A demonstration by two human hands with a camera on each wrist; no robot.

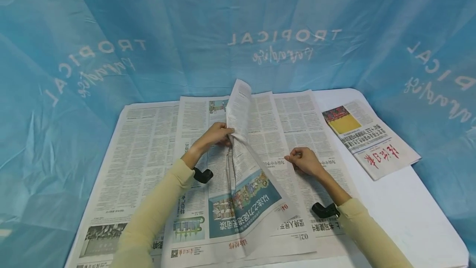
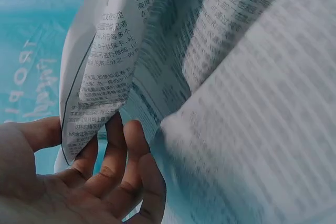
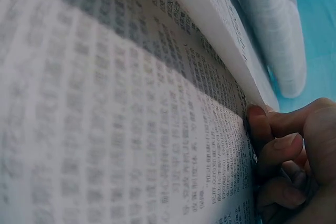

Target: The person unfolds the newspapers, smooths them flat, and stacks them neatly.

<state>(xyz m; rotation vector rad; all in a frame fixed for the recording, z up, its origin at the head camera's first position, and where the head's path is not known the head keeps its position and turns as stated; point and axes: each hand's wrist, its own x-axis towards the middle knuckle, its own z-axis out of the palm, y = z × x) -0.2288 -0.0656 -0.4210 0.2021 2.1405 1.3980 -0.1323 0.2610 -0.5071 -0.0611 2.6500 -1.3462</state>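
A newspaper sheet (image 1: 239, 111) stands raised and creased over the spread pages in the head view. My left hand (image 1: 215, 135) pinches its gathered fold between thumb and fingers. From the left wrist view, the folded newspaper edge (image 2: 102, 77) sits between that hand's thumb and fingers (image 2: 107, 169). Further right, my right hand (image 1: 305, 160) is curled at the edge of a newspaper page (image 1: 265, 113) lying flat. Its thumb and forefinger pinch that page edge in the right wrist view, the other fingers (image 3: 286, 148) bent beneath.
Another newspaper sheet (image 1: 145, 156) covers the left part of the white table (image 1: 416, 214). At the right lies a folded newspaper (image 1: 372, 137) with a red title. Blue printed curtains (image 1: 208, 20) hang behind and on both sides. Each wrist bears a black device (image 1: 203, 175).
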